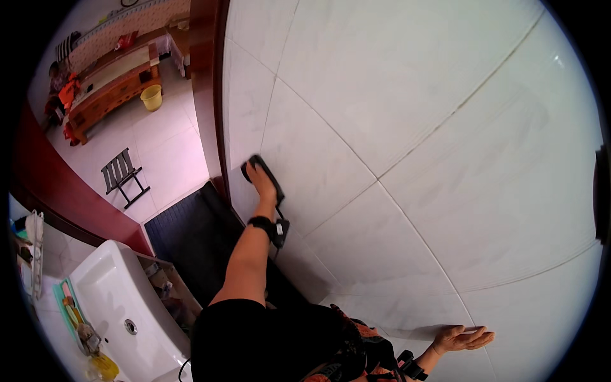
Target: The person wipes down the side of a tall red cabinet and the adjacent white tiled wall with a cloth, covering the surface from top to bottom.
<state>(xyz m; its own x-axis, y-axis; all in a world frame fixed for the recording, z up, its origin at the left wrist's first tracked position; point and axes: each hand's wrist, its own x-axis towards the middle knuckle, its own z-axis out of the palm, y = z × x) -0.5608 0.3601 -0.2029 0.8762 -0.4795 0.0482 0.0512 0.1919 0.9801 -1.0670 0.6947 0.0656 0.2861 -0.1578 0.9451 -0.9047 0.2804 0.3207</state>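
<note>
My left hand [260,179] reaches forward, slightly blurred, with its fingers over a dark oblong object [271,179] against the white tiled wall [334,157]. What that object is, I cannot tell. A black strap with a small box [280,233] is around the left wrist. At the lower right, my right hand [463,338] holds nothing; its fingers are extended and a little apart beside the tiles. Another black strapped device [411,366] sits on the right wrist.
A white washbasin [107,305] stands left, with a turquoise tray [62,296] of toiletries and an open shelf below. A dark mat [191,238] lies at the doorway. Beyond are a black folding stool [119,172], a yellow bucket [152,98], a wooden bench and a seated person.
</note>
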